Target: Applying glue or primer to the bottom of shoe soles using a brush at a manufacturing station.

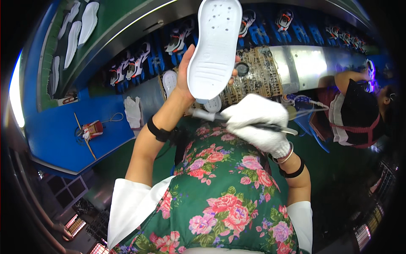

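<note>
White sole [215,55] raised by bench's [262,67] near edge; left hand [186,78] curled round its sides. Right gloved hand [256,120] closed on blurred tool [204,114]. Best: sole steady, grip clear of tool's path.

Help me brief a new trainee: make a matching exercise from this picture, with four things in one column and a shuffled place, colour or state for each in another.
Things
1. Large white sole
2. Right hand
3. Loose glove
4. Apron

Descriptions
A. Green with flowers
B. Held up in the bare left hand
C. Gloved, holding a slim tool
D. Lying unworn

Pairs: 1-B, 2-C, 3-D, 4-A
</note>
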Demonstrator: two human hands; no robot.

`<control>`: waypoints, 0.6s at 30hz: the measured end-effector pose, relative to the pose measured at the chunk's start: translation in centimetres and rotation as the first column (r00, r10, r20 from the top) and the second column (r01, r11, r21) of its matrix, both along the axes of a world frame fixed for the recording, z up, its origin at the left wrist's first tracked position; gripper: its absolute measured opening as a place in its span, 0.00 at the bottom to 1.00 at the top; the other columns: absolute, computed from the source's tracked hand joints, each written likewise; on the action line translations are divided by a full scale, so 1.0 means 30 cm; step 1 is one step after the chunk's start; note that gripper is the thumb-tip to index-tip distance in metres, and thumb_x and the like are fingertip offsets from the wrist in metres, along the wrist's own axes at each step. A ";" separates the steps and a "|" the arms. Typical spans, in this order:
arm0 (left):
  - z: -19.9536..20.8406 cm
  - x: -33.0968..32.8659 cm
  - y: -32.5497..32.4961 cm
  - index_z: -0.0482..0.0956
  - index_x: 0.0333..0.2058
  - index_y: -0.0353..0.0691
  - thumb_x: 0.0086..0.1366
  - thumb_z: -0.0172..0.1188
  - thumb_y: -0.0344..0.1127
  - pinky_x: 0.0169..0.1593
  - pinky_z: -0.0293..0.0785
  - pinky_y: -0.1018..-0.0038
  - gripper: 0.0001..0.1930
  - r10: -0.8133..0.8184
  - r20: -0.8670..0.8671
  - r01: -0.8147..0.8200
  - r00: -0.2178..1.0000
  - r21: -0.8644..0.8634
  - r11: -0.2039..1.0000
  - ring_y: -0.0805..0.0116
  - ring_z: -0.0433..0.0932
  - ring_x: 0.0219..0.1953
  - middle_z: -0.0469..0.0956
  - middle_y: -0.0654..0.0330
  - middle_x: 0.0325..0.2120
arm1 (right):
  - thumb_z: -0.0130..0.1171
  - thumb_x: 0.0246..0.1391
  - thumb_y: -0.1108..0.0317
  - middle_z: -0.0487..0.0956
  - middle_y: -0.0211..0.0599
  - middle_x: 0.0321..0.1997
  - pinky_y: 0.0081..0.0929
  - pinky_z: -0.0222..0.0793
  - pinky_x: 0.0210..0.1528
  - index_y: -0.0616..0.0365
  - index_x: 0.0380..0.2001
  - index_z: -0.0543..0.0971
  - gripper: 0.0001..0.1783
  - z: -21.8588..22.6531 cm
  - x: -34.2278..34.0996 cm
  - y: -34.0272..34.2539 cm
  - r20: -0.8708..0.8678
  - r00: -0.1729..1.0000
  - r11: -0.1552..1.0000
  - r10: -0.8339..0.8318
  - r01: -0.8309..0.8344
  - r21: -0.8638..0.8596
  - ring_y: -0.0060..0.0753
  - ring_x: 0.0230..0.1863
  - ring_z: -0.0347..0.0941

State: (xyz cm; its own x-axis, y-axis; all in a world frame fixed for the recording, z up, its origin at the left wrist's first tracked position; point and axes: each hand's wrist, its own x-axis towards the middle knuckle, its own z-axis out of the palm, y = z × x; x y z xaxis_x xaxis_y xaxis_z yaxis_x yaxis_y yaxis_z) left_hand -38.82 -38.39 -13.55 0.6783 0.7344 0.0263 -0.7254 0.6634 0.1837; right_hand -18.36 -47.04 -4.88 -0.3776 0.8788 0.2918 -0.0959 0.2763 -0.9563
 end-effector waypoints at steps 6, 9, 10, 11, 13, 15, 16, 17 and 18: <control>0.044 0.065 -0.093 0.55 0.70 0.38 0.64 0.41 0.76 0.57 0.77 0.48 0.50 0.104 -0.039 -0.110 0.994 -0.187 0.976 0.38 0.74 0.57 0.66 0.35 0.61 | 0.71 0.44 0.79 0.86 0.43 0.41 0.32 0.76 0.44 0.60 0.36 0.86 0.12 0.067 0.058 0.107 0.163 0.906 0.846 -0.390 0.282 0.453 0.39 0.40 0.82; 0.047 0.089 -0.123 0.56 0.69 0.37 0.64 0.41 0.76 0.57 0.76 0.45 0.50 0.066 0.029 -0.060 0.997 -0.164 0.985 0.38 0.74 0.58 0.68 0.38 0.61 | 0.70 0.42 0.79 0.86 0.45 0.42 0.33 0.76 0.44 0.60 0.39 0.86 0.16 0.105 0.083 0.158 0.235 0.856 0.747 -0.461 0.231 0.623 0.41 0.41 0.81; 0.047 0.099 -0.135 0.56 0.69 0.38 0.64 0.42 0.75 0.57 0.75 0.45 0.50 0.050 0.063 -0.039 0.997 -0.161 0.986 0.39 0.74 0.58 0.68 0.39 0.61 | 0.70 0.40 0.78 0.85 0.45 0.43 0.33 0.76 0.44 0.60 0.41 0.86 0.19 0.113 0.088 0.167 0.263 0.829 0.690 -0.493 0.189 0.698 0.42 0.42 0.81; 0.043 0.108 -0.144 0.56 0.69 0.38 0.64 0.43 0.75 0.58 0.75 0.44 0.50 0.033 0.097 -0.017 0.995 -0.158 0.987 0.39 0.73 0.58 0.68 0.39 0.61 | 0.70 0.40 0.78 0.85 0.45 0.43 0.33 0.76 0.44 0.60 0.41 0.86 0.19 0.119 0.088 0.171 0.260 0.826 0.685 -0.499 0.193 0.702 0.42 0.42 0.81; 0.017 0.112 -0.157 0.56 0.69 0.38 0.64 0.45 0.74 0.58 0.74 0.44 0.49 0.006 0.050 0.000 0.999 -0.119 0.993 0.40 0.74 0.58 0.68 0.40 0.61 | 0.70 0.40 0.81 0.85 0.44 0.41 0.34 0.76 0.44 0.59 0.37 0.85 0.16 0.129 0.081 0.179 0.306 0.762 0.618 -0.570 0.153 0.771 0.43 0.41 0.82; 0.002 0.108 -0.165 0.56 0.70 0.40 0.64 0.47 0.72 0.59 0.73 0.44 0.48 0.024 0.123 0.010 0.992 -0.262 0.965 0.41 0.73 0.59 0.67 0.41 0.62 | 0.69 0.38 0.81 0.85 0.43 0.42 0.35 0.77 0.45 0.59 0.37 0.85 0.18 0.116 0.072 0.153 0.315 0.769 0.623 -0.556 0.135 0.770 0.44 0.43 0.81; 0.002 0.107 -0.162 0.56 0.70 0.41 0.65 0.48 0.71 0.60 0.72 0.44 0.47 0.037 0.107 -0.001 0.994 -0.317 0.948 0.42 0.73 0.60 0.67 0.40 0.63 | 0.68 0.38 0.81 0.85 0.43 0.41 0.36 0.77 0.45 0.59 0.37 0.85 0.18 0.105 0.066 0.131 0.372 0.779 0.670 -0.505 0.083 0.738 0.44 0.43 0.81; 0.006 0.108 -0.156 0.56 0.70 0.41 0.65 0.48 0.71 0.60 0.72 0.44 0.47 0.035 0.105 0.000 0.994 -0.314 0.949 0.42 0.73 0.60 0.67 0.40 0.63 | 0.68 0.37 0.80 0.85 0.43 0.41 0.36 0.77 0.44 0.59 0.37 0.85 0.18 0.095 0.062 0.108 0.425 0.785 0.713 -0.451 0.030 0.701 0.44 0.42 0.81; 0.016 0.112 -0.151 0.56 0.70 0.41 0.65 0.48 0.71 0.60 0.72 0.43 0.46 0.022 0.010 -0.018 1.000 -0.303 0.953 0.42 0.73 0.60 0.67 0.40 0.62 | 0.69 0.39 0.81 0.85 0.43 0.39 0.34 0.78 0.42 0.59 0.36 0.85 0.16 0.086 0.064 0.087 0.437 0.789 0.712 -0.433 0.002 0.702 0.43 0.40 0.82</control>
State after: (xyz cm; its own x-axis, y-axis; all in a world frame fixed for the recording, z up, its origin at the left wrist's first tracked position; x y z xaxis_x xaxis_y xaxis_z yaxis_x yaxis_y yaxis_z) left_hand -35.47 -42.92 -13.06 0.6641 0.7228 -0.1912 -0.7404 0.6714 -0.0332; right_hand -16.44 -44.42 -2.29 -0.4751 0.6282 0.6161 0.5127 0.7667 -0.3864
